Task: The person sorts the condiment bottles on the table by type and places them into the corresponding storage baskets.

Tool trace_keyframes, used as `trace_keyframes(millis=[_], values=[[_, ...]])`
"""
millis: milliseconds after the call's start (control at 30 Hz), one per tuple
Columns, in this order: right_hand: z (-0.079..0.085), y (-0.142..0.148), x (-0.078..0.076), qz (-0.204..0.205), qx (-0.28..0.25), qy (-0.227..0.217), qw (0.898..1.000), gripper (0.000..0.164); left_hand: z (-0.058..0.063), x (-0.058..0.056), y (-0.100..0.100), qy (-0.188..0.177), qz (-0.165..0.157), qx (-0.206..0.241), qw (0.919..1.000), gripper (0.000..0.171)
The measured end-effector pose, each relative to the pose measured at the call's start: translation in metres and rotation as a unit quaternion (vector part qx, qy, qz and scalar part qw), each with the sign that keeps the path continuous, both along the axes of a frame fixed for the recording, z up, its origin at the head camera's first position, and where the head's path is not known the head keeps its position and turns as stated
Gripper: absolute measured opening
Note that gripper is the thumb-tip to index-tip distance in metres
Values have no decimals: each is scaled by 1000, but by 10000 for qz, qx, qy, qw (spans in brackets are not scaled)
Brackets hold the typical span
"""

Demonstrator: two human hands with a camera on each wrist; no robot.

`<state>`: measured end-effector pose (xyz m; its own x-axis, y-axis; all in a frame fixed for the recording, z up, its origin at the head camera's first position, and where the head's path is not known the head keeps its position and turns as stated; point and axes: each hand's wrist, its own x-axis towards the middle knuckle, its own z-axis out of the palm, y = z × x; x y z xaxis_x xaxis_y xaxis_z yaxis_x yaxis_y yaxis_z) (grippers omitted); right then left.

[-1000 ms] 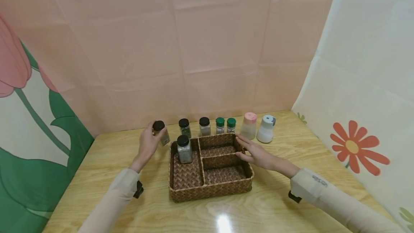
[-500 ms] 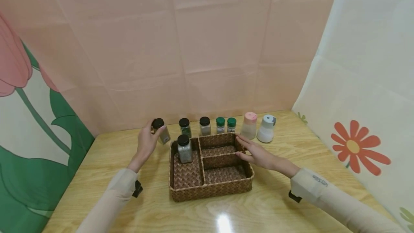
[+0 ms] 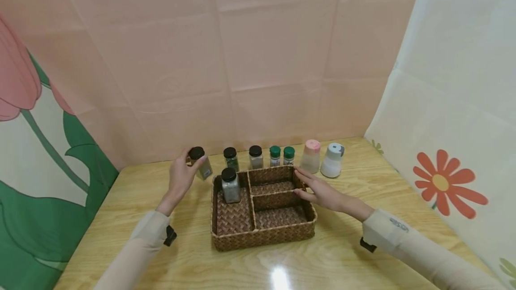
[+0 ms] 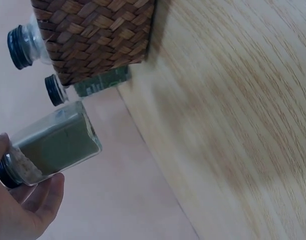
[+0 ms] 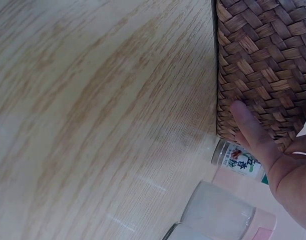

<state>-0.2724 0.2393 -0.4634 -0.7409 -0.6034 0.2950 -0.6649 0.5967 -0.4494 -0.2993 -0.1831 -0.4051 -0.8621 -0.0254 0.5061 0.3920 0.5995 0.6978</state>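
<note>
My left hand [image 3: 180,178] grips a clear spice jar [image 4: 60,142] near its black lid. Greyish-green powder fills most of that jar, which is held tilted at the left of the woven basket [image 3: 264,236]. My right hand [image 3: 324,194] holds the basket's right wall near the back corner; in the right wrist view one finger lies along the outer weave. A black-lidded jar of grey contents [image 3: 230,187] stands in the basket's long left compartment. The two right compartments hold nothing visible.
Behind the basket stand a black-lidded jar of green flakes [image 3: 231,160], a pale black-lidded jar [image 3: 255,158] and two small green-capped bottles [image 3: 275,158]. A pink-topped container [image 3: 311,158] and a light-blue-topped one [image 3: 332,162] are further right. A pink cloth backdrop [image 3: 258,79] rises behind.
My left hand has shifted slightly left and away from me with the spice jar. The right hand and the basket stay in place.
</note>
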Motion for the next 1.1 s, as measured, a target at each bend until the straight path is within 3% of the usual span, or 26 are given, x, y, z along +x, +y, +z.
trace_keyframes(millis=[267, 633, 1100], values=[[-3, 1, 1, 32, -17, 186, 9998, 63, 2, 2, -1, 263, -12, 40, 9996, 38], [-4, 1, -1, -10, -11, 159, 9999, 63, 6, 8, -5, 618, 185, -131, 9978, 44], [-4, 2, -2, -10, -18, 174, 9998, 63, 13, 13, -3, 691, 318, -278, 9967, 48]])
